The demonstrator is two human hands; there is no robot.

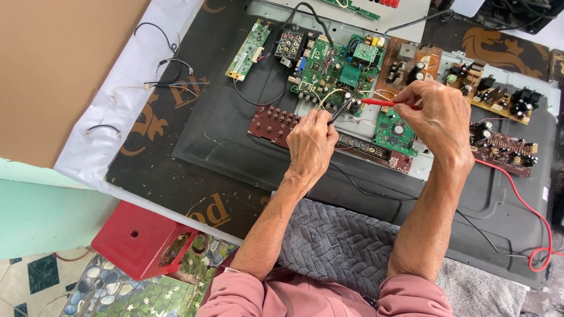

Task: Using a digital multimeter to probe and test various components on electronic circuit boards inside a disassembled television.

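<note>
While both probe tips meet on the green circuit board [338, 67], the step in hand looks like testing a point there. Left hand [310, 144] is closed round the black probe [339, 111]; right hand [437, 114] pinches the red probe [379, 102]. Next move likely needs steady tips, shifted precisely to a neighbouring contact.

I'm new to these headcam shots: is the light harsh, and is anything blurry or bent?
Head view: soft, even daylight, faint shadows under the left hand and right hand; the circuit boards are sharp; the pink sleeves at the bottom edge are slightly soft; straight edges bow mildly, wide-angle.
</note>
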